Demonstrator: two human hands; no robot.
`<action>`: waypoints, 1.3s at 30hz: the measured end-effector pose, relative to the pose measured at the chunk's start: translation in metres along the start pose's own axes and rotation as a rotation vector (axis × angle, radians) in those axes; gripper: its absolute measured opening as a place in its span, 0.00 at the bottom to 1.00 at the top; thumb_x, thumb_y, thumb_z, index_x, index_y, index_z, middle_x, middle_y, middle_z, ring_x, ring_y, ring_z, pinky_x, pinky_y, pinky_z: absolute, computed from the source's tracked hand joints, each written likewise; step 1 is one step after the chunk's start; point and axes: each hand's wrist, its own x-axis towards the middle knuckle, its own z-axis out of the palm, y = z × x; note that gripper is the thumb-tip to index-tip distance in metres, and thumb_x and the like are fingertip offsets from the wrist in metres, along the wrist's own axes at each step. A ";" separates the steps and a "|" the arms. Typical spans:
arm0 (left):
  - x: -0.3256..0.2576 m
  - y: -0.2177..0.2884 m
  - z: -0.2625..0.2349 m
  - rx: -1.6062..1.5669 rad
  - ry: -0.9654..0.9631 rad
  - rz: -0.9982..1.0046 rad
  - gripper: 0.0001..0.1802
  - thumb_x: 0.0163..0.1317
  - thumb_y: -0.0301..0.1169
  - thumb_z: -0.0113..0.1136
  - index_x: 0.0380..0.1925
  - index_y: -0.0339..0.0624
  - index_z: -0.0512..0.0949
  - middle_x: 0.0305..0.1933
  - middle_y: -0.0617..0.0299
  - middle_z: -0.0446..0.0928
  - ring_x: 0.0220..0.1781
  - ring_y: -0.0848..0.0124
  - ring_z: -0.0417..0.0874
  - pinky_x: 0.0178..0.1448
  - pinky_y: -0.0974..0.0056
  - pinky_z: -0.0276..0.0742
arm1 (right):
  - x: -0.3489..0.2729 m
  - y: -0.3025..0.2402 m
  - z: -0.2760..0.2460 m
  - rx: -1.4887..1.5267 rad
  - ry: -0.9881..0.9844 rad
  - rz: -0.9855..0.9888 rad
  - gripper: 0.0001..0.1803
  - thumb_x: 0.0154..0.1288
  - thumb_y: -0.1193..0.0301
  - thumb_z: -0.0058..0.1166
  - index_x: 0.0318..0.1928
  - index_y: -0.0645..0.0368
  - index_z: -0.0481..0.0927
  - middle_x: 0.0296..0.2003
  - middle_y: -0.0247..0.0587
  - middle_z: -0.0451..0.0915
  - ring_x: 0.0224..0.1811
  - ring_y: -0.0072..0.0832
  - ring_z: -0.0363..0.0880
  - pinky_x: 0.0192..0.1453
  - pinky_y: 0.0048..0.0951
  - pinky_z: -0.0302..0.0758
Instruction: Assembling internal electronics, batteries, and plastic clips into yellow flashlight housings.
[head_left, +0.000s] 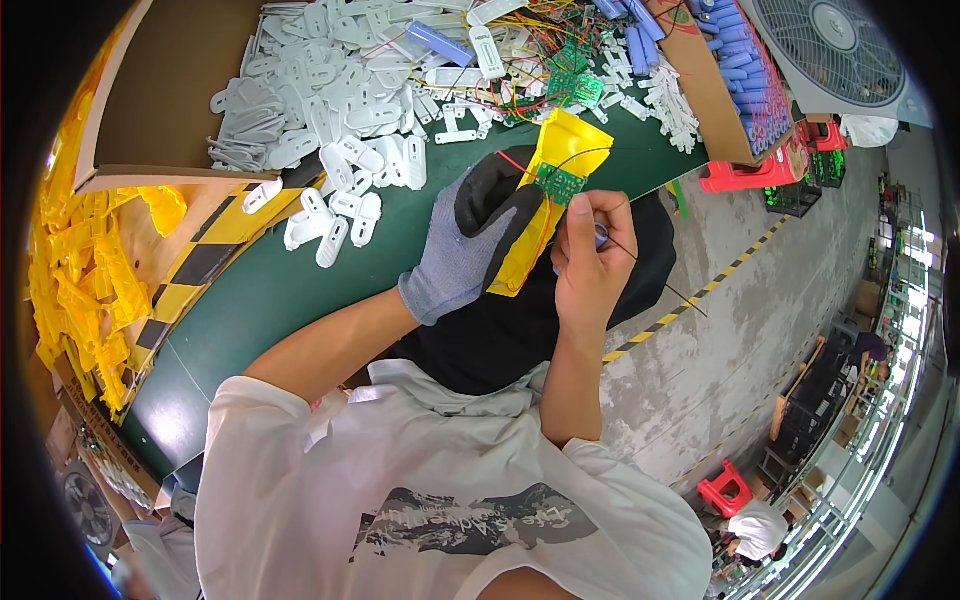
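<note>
My left hand (460, 235), in a grey and black work glove, is wrapped round a yellow plastic casing (574, 140) held tilted above my lap. A small green circuit board (560, 184) sits at the casing's open side, with red and black wires running from it. My bare right hand (590, 250) is closed, thumb and fingertips pinched at the board's lower right edge. Part of a blue cylindrical battery cell (601, 236) shows among the right fingers. The rest of the cell is hidden. A dark wire trails out to the right past that hand.
On the green table (350, 270) lie heaps of white plastic covers (320, 100), green boards (572, 75) and wires. Cardboard boxes hold blue cells (745, 80) and border the heap. Yellow casings (90, 290) pile at left. A fan (835, 35) stands top right; a red stool (745, 175) below it.
</note>
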 end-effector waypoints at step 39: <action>0.000 0.008 0.000 -0.262 0.180 0.066 0.15 0.69 0.32 0.52 0.52 0.39 0.66 0.46 0.59 0.73 0.46 0.71 0.77 0.50 0.63 0.77 | 0.006 -0.013 -0.017 -0.432 -0.225 -0.239 0.21 0.53 0.64 0.65 0.47 0.58 0.77 0.34 0.34 0.76 0.30 0.23 0.74 0.33 0.24 0.70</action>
